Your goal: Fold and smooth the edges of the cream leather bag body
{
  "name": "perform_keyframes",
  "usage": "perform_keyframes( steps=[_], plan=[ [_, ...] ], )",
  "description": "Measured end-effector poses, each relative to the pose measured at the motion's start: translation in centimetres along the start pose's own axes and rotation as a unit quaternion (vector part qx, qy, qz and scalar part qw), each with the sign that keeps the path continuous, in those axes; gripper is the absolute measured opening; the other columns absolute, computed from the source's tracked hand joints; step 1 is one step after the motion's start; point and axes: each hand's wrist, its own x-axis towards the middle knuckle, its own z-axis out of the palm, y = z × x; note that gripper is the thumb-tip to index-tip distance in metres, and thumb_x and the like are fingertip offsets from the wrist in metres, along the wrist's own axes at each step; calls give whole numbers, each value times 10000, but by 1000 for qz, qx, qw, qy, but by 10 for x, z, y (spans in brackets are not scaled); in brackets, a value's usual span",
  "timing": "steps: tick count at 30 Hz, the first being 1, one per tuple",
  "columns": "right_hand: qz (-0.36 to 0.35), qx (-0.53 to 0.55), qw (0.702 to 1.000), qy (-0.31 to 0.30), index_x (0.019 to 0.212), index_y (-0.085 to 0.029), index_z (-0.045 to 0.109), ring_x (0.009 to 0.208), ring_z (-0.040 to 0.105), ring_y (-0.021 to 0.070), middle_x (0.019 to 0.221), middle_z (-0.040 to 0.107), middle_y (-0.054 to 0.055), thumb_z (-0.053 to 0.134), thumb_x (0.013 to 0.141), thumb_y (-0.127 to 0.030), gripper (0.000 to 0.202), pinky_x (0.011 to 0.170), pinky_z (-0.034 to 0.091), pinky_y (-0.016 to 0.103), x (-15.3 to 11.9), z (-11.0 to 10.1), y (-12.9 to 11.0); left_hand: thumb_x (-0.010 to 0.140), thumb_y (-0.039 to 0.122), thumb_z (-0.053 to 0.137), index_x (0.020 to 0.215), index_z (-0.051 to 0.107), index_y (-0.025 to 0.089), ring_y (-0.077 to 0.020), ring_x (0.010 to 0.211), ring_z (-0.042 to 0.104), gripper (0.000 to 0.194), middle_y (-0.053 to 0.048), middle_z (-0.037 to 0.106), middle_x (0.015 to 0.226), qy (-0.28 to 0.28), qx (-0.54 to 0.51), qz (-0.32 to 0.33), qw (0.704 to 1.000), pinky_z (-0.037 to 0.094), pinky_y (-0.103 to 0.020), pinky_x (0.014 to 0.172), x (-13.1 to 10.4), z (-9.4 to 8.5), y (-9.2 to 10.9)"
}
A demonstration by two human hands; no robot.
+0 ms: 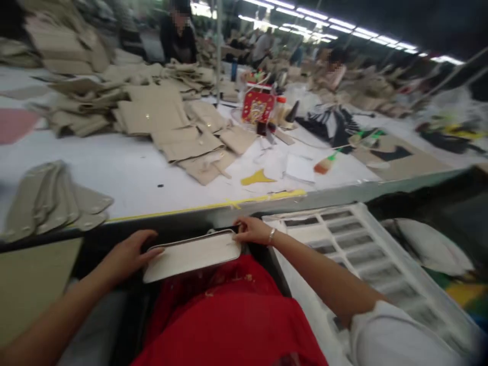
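Observation:
A flat cream-coloured piece with a dark edge (192,254) lies across my lap, below the front edge of the white table (125,178). My left hand (127,254) grips its left end, fingers curled over the top. At its right end my right hand (253,231) pinches the corner; a bracelet sits on that wrist. Red cloth (229,315) covers my lap beneath the piece.
Stacks of beige cut pieces (152,112) cover the table, with rounded beige pieces (53,201) at the left edge. A red box (258,105), a brush (326,163) and a yellow scrap (257,178) lie farther back. A white slatted crate (354,249) stands at my right. Other people work at the far side.

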Motion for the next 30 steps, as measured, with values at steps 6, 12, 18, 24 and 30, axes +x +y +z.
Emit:
perform_keyframes(
  steps=[6, 12, 18, 24, 30],
  plan=[
    [-120, -42, 992, -22, 1099, -141, 623, 789, 597, 137, 987, 643, 67, 725, 762, -215, 360, 726, 477, 261, 37, 3, 18, 841, 409, 518, 1277, 531, 178, -218, 1092, 602, 493, -79, 628, 1235, -87, -46, 97, 990, 447, -296, 953, 31, 13, 70],
    [-201, -132, 970, -33, 968, -176, 697, 808, 550, 169, 873, 646, 67, 542, 907, -251, 183, 725, 384, 275, 38, 10, 19, 877, 339, 461, 1099, 680, 193, -189, 965, 644, 344, -33, 708, 1071, -137, -48, 145, 979, 447, -239, 865, 52, 23, 95],
    [-218, -193, 956, -44, 907, -163, 705, 767, 541, 169, 828, 643, 79, 472, 943, -248, 251, 675, 346, 270, 42, 10, 21, 883, 306, 462, 1083, 707, 174, -170, 940, 654, 343, -26, 717, 1056, -150, -76, 140, 976, 441, -205, 839, 54, 21, 89],
    [-231, -238, 940, -78, 928, -170, 715, 734, 548, 164, 856, 655, 82, 483, 929, -242, 243, 640, 327, 274, 39, 6, 12, 907, 308, 431, 1107, 700, 207, -177, 932, 657, 351, -34, 714, 1070, -155, -15, 180, 971, 440, -211, 815, 52, 22, 92],
    [-225, -238, 937, -122, 952, -165, 712, 825, 562, 185, 939, 647, 104, 456, 940, -293, 287, 701, 350, 286, 34, -1, 4, 838, 226, 478, 1132, 678, 253, -206, 998, 638, 357, -16, 698, 1116, -161, 31, 194, 967, 434, -222, 856, 44, 27, 91]
  ],
)
